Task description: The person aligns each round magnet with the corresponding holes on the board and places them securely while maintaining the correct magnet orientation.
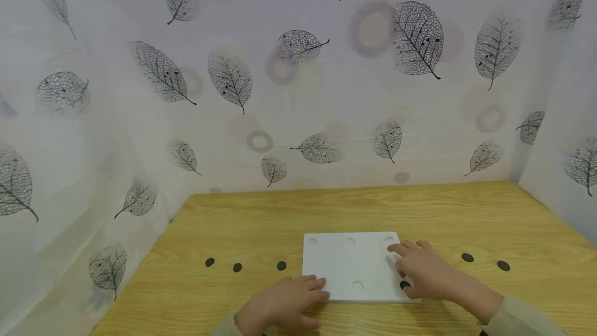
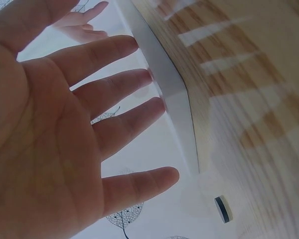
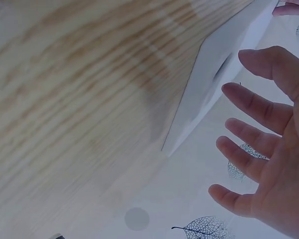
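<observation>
A white rectangular board [image 1: 347,266] with several shallow round recesses lies on the table. My left hand [image 1: 291,299] rests its fingertips on the board's near left corner, fingers straight and spread. At the board's near right corner sits a black disc [image 1: 404,285], seemingly in a recess; it shows as a dark thin oval in the right wrist view. Over that disc hovers my right hand [image 1: 424,271], thumb and index finger close to it. In the right wrist view the right hand's fingers [image 3: 254,102] are loosely bent and apart, with nothing between them.
Left of the board, three loose black discs [image 1: 237,267] lie in a rough row on the wood-grain table [image 1: 252,222]. Two more discs [image 1: 468,257] are to the right, beyond the right hand. A leaf-patterned curtain [image 1: 298,97] encloses the table's back and sides.
</observation>
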### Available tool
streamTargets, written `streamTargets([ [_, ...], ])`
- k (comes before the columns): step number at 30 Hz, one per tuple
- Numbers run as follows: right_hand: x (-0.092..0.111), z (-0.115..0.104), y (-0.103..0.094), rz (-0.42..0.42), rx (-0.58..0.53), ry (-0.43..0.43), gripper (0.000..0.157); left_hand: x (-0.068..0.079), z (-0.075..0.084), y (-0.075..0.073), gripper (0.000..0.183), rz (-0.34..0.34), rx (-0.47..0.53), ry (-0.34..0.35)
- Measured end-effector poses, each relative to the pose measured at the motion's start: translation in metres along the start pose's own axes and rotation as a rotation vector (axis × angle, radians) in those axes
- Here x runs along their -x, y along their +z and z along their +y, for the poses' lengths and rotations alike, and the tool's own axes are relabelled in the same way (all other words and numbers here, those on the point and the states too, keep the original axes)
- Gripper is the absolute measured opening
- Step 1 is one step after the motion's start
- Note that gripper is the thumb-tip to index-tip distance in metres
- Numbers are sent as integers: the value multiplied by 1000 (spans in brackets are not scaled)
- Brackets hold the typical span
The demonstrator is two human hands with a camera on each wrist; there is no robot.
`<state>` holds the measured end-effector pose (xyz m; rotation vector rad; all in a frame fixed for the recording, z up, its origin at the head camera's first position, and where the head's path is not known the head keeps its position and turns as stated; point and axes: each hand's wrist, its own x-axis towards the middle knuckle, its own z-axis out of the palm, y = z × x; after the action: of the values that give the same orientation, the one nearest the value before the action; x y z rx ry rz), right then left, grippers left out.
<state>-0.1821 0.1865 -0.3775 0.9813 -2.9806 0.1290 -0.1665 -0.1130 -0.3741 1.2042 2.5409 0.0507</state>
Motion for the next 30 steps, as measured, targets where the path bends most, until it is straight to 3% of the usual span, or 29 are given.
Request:
streamTargets([
  [12, 2, 3, -5, 19, -17, -9, 24, 0, -2, -1, 46, -3, -14, 31],
  [25, 7, 15, -1, 72, 23, 43, 22, -1, -2, 0, 45, 3, -29, 58],
  [30, 9, 23, -3, 52, 15, 81, 25, 0, -3, 1, 45, 20, -49, 76],
])
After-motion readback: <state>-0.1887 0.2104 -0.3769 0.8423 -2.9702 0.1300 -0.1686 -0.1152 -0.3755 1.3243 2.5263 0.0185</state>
